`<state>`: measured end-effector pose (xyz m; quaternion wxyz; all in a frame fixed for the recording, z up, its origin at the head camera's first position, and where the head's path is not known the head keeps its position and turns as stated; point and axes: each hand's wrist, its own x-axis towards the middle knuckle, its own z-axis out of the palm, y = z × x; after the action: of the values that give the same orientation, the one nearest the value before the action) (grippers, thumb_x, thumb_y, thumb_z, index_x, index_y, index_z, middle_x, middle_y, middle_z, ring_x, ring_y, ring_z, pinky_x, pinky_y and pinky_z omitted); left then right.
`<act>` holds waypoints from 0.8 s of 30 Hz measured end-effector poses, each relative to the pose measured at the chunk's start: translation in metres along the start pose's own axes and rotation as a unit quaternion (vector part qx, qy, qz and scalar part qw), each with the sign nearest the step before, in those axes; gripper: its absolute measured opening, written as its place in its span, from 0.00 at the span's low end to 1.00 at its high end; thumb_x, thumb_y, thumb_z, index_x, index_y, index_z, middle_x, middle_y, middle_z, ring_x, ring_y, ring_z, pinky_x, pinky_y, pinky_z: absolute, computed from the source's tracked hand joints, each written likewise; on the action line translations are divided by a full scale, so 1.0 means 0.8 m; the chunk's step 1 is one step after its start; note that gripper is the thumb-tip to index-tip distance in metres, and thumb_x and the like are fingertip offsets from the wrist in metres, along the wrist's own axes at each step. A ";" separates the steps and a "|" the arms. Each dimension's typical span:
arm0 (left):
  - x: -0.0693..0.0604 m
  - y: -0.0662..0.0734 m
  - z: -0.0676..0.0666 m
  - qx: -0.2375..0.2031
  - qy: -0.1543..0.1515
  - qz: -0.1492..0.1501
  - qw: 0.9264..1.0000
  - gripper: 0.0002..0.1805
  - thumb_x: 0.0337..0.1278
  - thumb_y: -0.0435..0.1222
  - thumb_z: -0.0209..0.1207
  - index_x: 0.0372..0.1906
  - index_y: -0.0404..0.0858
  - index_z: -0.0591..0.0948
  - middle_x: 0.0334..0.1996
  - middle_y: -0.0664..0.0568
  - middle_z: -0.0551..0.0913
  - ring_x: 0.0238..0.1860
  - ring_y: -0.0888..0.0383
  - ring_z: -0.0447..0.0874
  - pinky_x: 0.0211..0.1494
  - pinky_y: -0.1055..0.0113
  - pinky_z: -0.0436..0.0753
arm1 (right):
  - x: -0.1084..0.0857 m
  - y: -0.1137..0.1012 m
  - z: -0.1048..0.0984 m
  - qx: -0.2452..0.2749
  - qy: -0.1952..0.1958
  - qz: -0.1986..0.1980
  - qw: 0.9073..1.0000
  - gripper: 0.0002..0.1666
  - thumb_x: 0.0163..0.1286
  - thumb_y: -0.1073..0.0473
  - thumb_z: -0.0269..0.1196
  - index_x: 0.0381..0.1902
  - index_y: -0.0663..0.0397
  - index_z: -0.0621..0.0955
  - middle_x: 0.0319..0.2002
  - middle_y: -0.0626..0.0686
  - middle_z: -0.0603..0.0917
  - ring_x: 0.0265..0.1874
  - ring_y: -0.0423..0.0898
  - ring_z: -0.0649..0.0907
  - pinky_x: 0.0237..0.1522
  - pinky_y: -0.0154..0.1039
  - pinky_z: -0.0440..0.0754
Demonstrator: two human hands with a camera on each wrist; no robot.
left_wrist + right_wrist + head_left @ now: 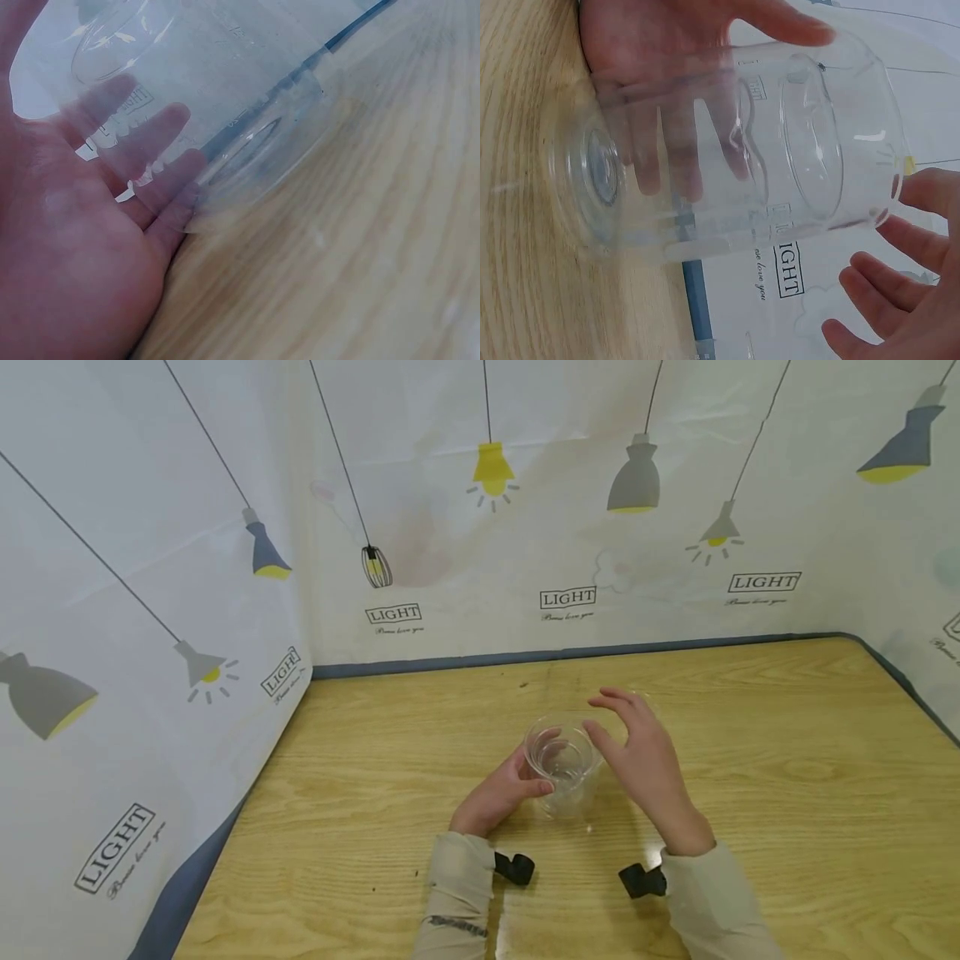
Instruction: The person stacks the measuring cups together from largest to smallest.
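A clear, transparent cup stands upright on the wooden table between my hands. My left hand grips its side, with the thumb on the near side and the fingers wrapped around the far side. Through the wall, those fingers show in the left wrist view. Rings are visible within the cup; whether they are liquid or a nested cup I cannot tell. Beside the rim is my right hand, its fingers spread and gently bent. Its thumb and forefinger reach the rim in the right wrist view. Firm contact there is unclear.
The wood-grain table spreads around both arms. White sheeting printed with lamps stands along the back and sides, with a blue edge at the tabletop. A faint clear curved edge shows behind my right hand; its kind is unclear.
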<state>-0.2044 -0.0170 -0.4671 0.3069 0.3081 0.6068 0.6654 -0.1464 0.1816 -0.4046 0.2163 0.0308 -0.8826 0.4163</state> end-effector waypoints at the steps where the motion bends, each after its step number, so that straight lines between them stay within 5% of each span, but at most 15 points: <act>1: -0.001 0.003 0.001 -0.001 0.000 0.001 1.000 0.37 0.54 0.28 0.56 0.68 0.46 0.54 0.65 0.44 0.58 0.65 0.48 0.52 0.62 0.61 0.59 | 0.000 0.002 -0.001 0.003 0.003 0.003 1.000 0.22 0.63 0.48 0.57 0.50 0.54 0.76 0.56 0.53 0.70 0.58 0.54 0.66 0.53 0.56 0.64; 14: 0.000 0.002 0.001 0.005 0.003 -0.008 1.000 0.39 0.50 0.40 0.61 0.67 0.50 0.56 0.64 0.51 0.60 0.65 0.52 0.53 0.64 0.61 0.56 | 0.003 0.019 -0.013 0.016 0.019 0.034 0.999 0.23 0.65 0.47 0.55 0.53 0.54 0.75 0.58 0.54 0.69 0.58 0.56 0.66 0.52 0.57 0.63; 24: -0.003 0.010 0.006 -0.009 0.001 0.008 1.000 0.38 0.52 0.35 0.60 0.67 0.46 0.55 0.65 0.44 0.58 0.66 0.46 0.51 0.64 0.58 0.56 | 0.004 0.037 -0.019 0.010 0.009 0.068 0.998 0.27 0.64 0.46 0.54 0.57 0.54 0.71 0.61 0.54 0.66 0.60 0.57 0.63 0.54 0.59 0.61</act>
<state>-0.1994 -0.0166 -0.4591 0.3035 0.3100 0.5985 0.6734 -0.1507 0.2128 -0.4164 0.1954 -0.0304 -0.8764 0.4392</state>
